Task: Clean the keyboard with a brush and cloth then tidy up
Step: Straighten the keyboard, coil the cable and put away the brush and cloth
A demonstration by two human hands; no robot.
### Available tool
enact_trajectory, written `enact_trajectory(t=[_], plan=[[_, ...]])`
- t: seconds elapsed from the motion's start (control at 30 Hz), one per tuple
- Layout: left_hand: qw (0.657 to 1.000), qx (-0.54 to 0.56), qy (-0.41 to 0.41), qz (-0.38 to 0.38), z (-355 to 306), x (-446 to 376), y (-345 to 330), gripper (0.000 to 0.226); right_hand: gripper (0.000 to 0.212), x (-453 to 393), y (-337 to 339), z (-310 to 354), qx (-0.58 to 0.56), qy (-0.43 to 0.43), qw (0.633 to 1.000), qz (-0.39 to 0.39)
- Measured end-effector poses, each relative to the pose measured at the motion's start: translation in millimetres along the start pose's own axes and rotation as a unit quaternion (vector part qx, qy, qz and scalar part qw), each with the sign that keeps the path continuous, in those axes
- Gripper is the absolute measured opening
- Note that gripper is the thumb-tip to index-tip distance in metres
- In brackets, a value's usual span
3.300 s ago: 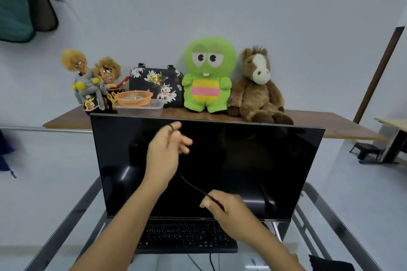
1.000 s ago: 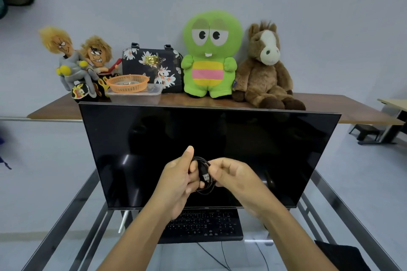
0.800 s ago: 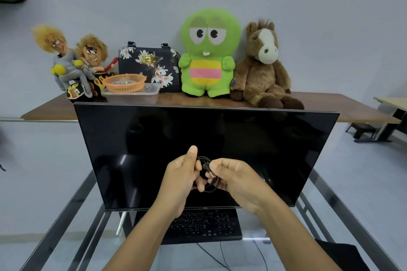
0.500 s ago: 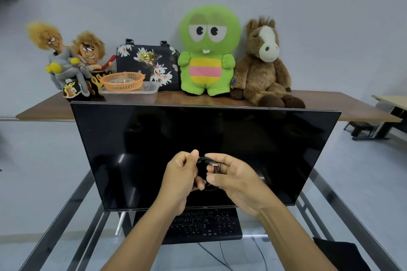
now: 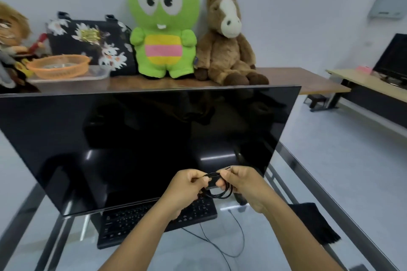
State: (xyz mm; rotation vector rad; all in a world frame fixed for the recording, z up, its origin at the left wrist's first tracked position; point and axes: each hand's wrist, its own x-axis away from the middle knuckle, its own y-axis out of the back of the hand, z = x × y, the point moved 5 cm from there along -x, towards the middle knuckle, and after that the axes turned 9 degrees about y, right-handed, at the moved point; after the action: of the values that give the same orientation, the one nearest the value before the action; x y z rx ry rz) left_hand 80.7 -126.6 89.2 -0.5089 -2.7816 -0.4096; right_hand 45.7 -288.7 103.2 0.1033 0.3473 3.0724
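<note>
Both hands' fingers [image 5: 226, 177] pinch a coiled cable [image 5: 217, 191]; orange basket [image 5: 58, 68] sits in a clear tub [image 5: 97, 75].

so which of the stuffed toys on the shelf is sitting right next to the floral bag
The green plush. It stands directly right of the floral bag, while the brown horse sits on the green one's far side.
</note>
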Motion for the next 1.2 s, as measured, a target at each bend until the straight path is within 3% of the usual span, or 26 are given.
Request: enact_trajectory(t=[0.07, 0.23, 0.33, 0.47, 0.6, 0.7, 0.77, 0.93, 1.2], plan=[[0.998, -0.064, -0.003, -0.005, 8.9, -22.1, -24.3, 0.012, 0.020, -2.6, 18.3, -27.6, 0.012, -0.039, 0.999, -0.014], [0.995, -0.095, 0.043, 0.002, 42.5, -66.8, -69.0, 0.010, 0.014, -13.9, 38.1, -88.3, 0.037, -0.103, 0.992, -0.060], [0.993, -0.098, 0.068, -0.025, 67.1, -92.2, -91.0, 0.011, 0.012, -20.0, 51.2, -128.3, 0.132, -0.131, 0.981, -0.062], [0.985, -0.159, 0.037, -0.060, 103.8, -121.2, -118.6, 0.006, 0.017, -32.2, 57.4, -192.2, 0.187, -0.151, 0.967, -0.087], [0.906, -0.384, -0.128, -0.119, 132.9, -128.4, -141.2, 0.027, 0.016, -43.6, 50.3, -238.5, 0.231, -0.144, 0.952, -0.141], [0.834, -0.497, -0.223, -0.087, 151.4, -124.4, -165.8, 0.041, 0.021, -53.5, 47.1, -257.1, 0.252, -0.132, 0.943, -0.171], [0.806, -0.540, -0.232, -0.066, 168.9, -124.0, -172.2, 0.045, 0.022, -60.3, 42.0, -263.3, 0.242, -0.129, 0.944, -0.183], [0.766, -0.605, -0.214, -0.049, 194.4, -129.8, -165.7, 0.062, 0.012, -73.4, 31.8, -273.7, 0.261, -0.107, 0.940, -0.193], [0.751, -0.630, -0.192, -0.052, 197.6, -138.4, -164.3, 0.066, 0.021, -77.0, 21.3, -270.5, 0.295, -0.068, 0.941, -0.153]])
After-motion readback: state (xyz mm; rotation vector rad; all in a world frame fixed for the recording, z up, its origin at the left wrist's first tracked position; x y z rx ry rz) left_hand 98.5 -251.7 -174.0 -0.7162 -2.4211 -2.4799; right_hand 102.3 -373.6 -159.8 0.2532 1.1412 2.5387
